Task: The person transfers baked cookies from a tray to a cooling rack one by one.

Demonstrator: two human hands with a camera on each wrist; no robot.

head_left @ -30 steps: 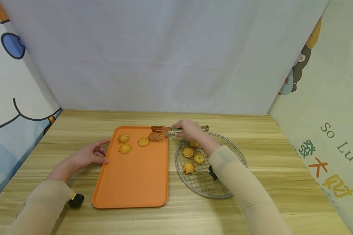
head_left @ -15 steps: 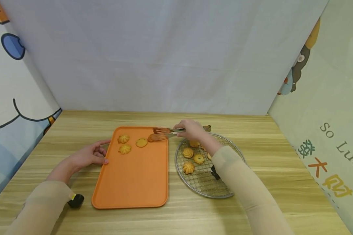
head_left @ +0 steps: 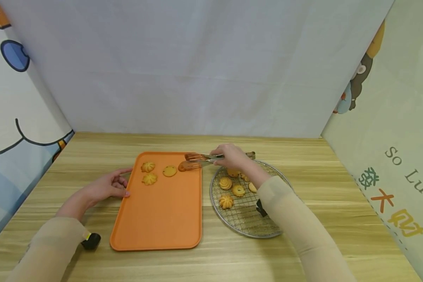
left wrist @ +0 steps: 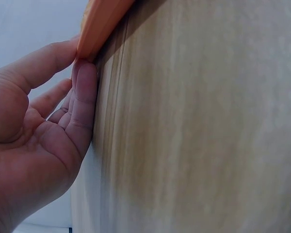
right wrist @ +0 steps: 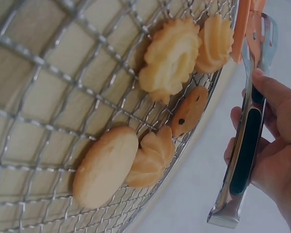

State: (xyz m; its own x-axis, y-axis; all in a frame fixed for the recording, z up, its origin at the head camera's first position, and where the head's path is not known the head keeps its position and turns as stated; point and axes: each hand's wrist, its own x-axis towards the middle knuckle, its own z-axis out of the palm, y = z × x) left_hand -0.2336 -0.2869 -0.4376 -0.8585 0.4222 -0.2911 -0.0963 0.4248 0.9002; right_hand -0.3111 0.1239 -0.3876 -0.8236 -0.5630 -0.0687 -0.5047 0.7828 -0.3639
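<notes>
In the head view, my left hand (head_left: pixel 103 188) is at the left side of an orange tray (head_left: pixel 158 219). The left wrist view shows its thumb on top of the rim and its fingers at the underside, pinching it. Metal tongs (right wrist: pixel 246 150) with dark green grip pads are held in my right hand (head_left: pixel 229 156). Their slotted heads reach over the tray's far right corner, spread apart with nothing between them. Just left of the tips lies a flat round cookie (head_left: pixel 169 171) with dark specks. Two piped cookies (head_left: pixel 149 179) lie farther left on the tray.
A round wire rack (head_left: pixel 253 236) stands right of the tray, partly under my right forearm. Several cookies (head_left: pixel 226 201) sit on it, including a pale oval one (right wrist: pixel 106 167). A pale cloth (head_left: pixel 204 78) hangs behind the wooden table (head_left: pixel 285 141).
The flat cookie has shifted slightly left on the tray. My right hand and the tongs have drawn a little to the right, widening the gap to it. My left hand stays put.
</notes>
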